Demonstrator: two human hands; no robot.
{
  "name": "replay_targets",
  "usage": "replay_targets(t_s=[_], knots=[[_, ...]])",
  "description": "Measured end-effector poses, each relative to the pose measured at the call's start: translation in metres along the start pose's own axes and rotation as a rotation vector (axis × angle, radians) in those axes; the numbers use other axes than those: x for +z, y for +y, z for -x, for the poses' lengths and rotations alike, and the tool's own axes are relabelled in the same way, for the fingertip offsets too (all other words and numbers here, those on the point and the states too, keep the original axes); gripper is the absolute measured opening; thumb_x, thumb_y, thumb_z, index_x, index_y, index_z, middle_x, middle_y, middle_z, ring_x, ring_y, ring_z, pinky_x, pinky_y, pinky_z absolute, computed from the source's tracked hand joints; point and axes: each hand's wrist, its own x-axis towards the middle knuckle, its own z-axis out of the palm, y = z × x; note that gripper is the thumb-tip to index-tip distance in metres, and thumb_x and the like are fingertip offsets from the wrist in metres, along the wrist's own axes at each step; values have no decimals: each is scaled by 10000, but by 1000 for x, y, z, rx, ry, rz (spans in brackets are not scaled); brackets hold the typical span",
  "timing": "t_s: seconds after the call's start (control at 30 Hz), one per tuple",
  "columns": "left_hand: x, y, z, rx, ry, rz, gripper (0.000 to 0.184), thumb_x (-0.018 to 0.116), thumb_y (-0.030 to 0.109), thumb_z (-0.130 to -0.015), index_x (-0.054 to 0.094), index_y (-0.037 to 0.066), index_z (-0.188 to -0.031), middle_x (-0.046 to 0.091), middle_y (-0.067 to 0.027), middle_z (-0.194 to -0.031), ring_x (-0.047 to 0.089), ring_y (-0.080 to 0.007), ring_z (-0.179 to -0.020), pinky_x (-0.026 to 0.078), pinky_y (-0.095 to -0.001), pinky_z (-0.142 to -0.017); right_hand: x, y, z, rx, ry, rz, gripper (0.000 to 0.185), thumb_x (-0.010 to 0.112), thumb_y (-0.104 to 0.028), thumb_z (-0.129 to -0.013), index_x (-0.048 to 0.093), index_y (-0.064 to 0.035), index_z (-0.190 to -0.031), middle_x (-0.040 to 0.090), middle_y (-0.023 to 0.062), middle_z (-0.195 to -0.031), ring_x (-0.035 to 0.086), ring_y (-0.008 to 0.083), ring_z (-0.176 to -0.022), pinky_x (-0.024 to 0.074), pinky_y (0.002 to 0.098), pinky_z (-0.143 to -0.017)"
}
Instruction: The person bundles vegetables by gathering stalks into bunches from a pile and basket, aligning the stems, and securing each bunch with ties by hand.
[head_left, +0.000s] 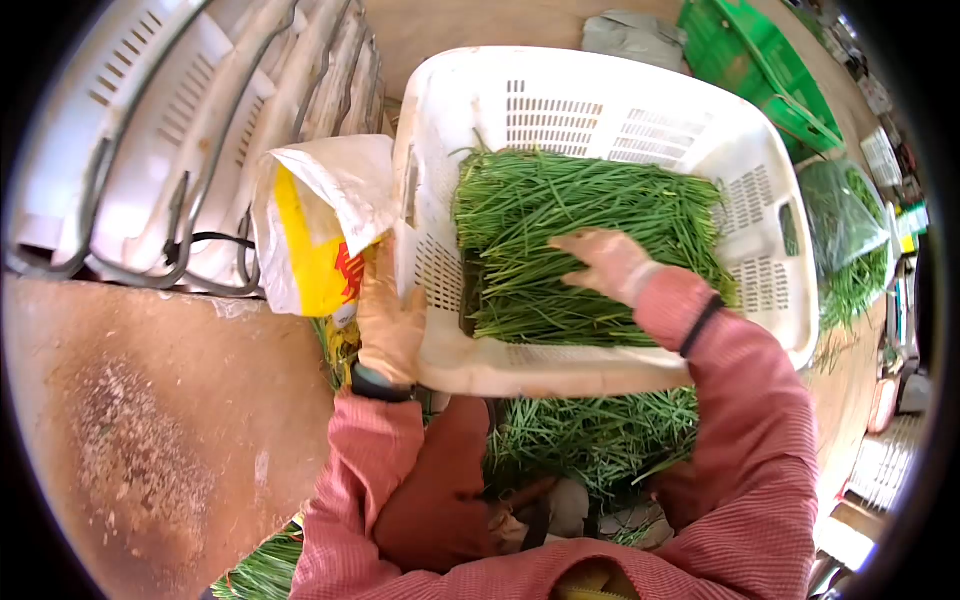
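A large white plastic basket (590, 375) with slotted walls stands in front of me. Long green stalks that look like garlic chives (590, 190) lie inside it in a thick, mostly aligned layer. My right hand (608, 264), in a thin pale glove, is over the chives with its fingers apart and extended to the left. My left hand (392, 325), gloved too, lies along the basket's left side, fingers stretched upward and thumb by the rim. Its fingertips are beside a crumpled white and yellow bag (320, 210); whether they grip its edge is unclear.
White crates (190, 130) with metal handles stand at upper left. More loose chives (600, 440) lie below the basket by my legs, and a bundle (262, 568) at lower left. A green crate (755, 70) and a clear bag of greens (845, 225) are on the right.
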Motion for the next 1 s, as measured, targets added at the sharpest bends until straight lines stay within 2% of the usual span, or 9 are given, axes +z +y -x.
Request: replay_targets(t_s=[0.1, 0.2, 0.27, 0.37, 0.57, 0.63, 0.7, 0.77, 1.0], knots=[[-1, 2, 2, -68, -56, -164, 698, 484, -114, -672, 248, 8, -1317, 273, -145, -1343, 247, -257, -1246, 141, -302, -1040, 56, -4, -90, -74, -181, 89, 631, 628, -269, -730, 364, -53, -1262, 414, 153, -1258, 424, 287, -1131, 357, 334, -948], [-4, -2, 3, -64, -75, -88, 534, 540, 46, -716, 372, 0, -1222, 445, -179, -1171, 453, -327, -1047, 360, -342, -920, 113, -3, -140, -114, -190, 201, 874, 695, -366, -647, 240, -21, -1309, 369, 178, -1286, 350, 306, -1191, 322, 370, -974], [-9, 10, 0, -61, -101, -134, 694, 530, -85, -659, 282, -1, -1302, 305, -170, -1317, 283, -286, -1228, 191, -309, -1021, 149, 0, -152, -92, -93, 334, 1060, 749, -438, -554, 167, 7, -1319, 415, 201, -1232, 348, 328, -1183, 310, 411, -971], [-4, 8, 1, -136, -23, 59, 686, 541, -77, -655, 307, 6, -1294, 324, -180, -1301, 301, -295, -1216, 211, -316, -1008, 179, 8, -158, 78, -247, 415, 1065, 736, -452, -567, 143, 6, -1324, 488, 171, -1141, 422, 304, -1110, 371, 393, -912], [1, 2, 1, -316, -34, 667, 538, 490, 26, -777, 308, 47, -1282, 391, -115, -1240, 396, -231, -1131, 331, -315, -943, 156, 24, -119, 96, -328, 297, 402, 703, -334, -611, 640, -100, -932, 514, 110, -1123, 486, 300, -1011, 454, 354, -788], [2, 2, 0, -301, -39, 649, 541, 495, 16, -766, 318, 43, -1277, 392, -123, -1237, 396, -240, -1132, 328, -318, -945, 144, 35, -99, -273, 256, 326, 369, 689, -320, -616, 623, -63, -872, 554, 106, -1057, 520, 286, -985, 461, 335, -754], [1, 3, -1, -287, -48, 620, 545, 500, 6, -755, 329, 38, -1272, 393, -131, -1235, 395, -248, -1133, 326, -320, -947, 135, 41, -102, -346, 332, 322, 409, 700, -333, -617, 609, -84, -928, 582, 118, -1013, 552, 281, -934, 452, 328, -764], [0, 4, -1, -268, -51, 573, 549, 505, -4, -745, 339, 33, -1267, 395, -139, -1233, 395, -257, -1134, 323, -322, -950, 122, 38, -110, 47, -428, -25, 539, 696, -367, -645, 552, -101, -1091, 586, 112, -1015, 555, 283, -932, 446, 343, -804], [-3, 7, -1, -127, -39, 85, 564, 522, -38, -707, 376, 17, -1250, 399, -167, -1224, 394, -286, -1137, 313, -330, -957, 137, 74, -116, 76, -369, -616, 518, 734, -301, -610, 571, -64, -1042, 617, 98, -889, 575, 222, -810, 435, 310, -742]])
